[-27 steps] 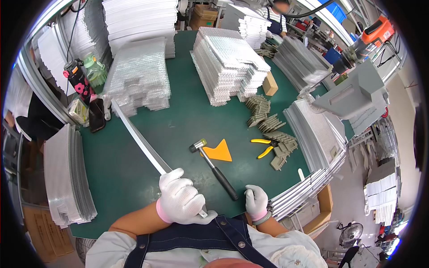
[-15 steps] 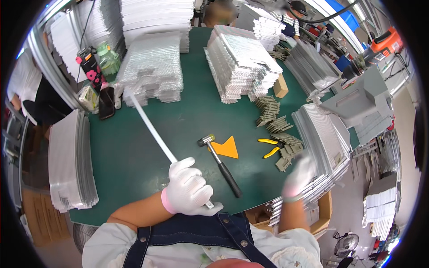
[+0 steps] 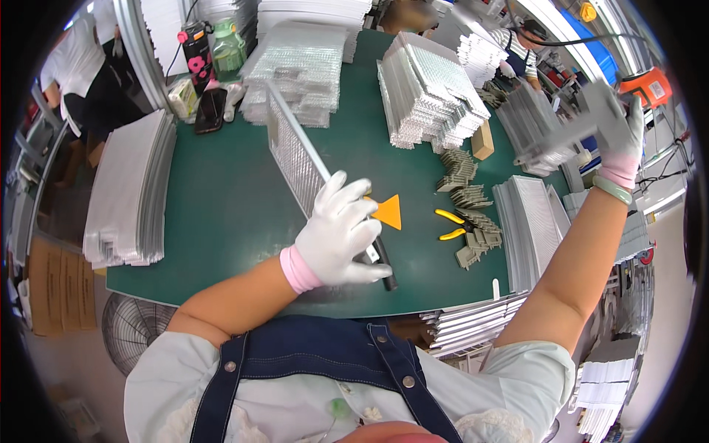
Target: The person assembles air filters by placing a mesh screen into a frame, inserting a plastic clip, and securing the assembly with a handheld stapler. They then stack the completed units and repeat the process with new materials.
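Note:
My left hand (image 3: 340,232), in a white glove, grips a thin perforated panel (image 3: 292,159) with a pale frame edge. The panel stands tilted on its edge and slants away to the far left; its near end shows below my fingers. Partly hidden under that hand lies a hammer with a black handle (image 3: 389,279), beside an orange scraper (image 3: 388,212). My right hand (image 3: 620,140), also gloved, reaches out to the far right near an orange power tool (image 3: 647,88). Its fingers close on a grey piece (image 3: 565,136), which motion blurs too much to name.
Stacks of panels stand at the left (image 3: 129,192), back (image 3: 295,70) and right (image 3: 528,221) of the green table (image 3: 221,221). Near the right stack are yellow-handled pliers (image 3: 452,226) and grey-green clips (image 3: 476,247). A phone (image 3: 210,111) and bottles sit back left.
My right hand has gone from the table's right front to the far right, by the power tool. The panel in my left hand has turned, so its perforated face shows. The view has shifted.

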`<state>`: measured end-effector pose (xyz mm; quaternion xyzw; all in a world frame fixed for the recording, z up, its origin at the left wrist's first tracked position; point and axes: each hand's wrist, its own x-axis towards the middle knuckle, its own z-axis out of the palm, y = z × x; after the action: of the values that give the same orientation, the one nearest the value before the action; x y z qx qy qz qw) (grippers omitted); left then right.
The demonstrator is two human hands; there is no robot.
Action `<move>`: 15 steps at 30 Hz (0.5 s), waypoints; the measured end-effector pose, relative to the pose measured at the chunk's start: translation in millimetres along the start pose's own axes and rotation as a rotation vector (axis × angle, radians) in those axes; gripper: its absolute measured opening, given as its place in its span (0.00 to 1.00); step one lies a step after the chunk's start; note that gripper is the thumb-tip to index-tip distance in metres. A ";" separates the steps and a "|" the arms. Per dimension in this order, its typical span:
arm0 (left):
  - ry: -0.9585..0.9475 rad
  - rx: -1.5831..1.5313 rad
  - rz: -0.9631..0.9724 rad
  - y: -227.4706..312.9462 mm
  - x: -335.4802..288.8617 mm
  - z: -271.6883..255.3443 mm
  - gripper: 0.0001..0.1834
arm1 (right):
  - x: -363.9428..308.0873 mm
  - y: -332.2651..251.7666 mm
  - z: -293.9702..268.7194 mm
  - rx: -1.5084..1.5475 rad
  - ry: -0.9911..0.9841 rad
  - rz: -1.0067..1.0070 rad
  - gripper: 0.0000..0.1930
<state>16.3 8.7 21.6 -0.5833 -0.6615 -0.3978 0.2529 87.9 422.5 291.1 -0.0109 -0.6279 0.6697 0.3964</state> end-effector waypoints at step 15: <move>-0.086 0.004 -0.009 3.6 8.3 7.0 0.17 | -138.8 -37.2 14.0 -0.082 -0.225 -0.075 0.24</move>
<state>19.2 19.2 25.2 -0.5963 -0.6752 -0.3720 0.2237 195.2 331.4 258.6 0.0718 -0.6952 0.6251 0.3474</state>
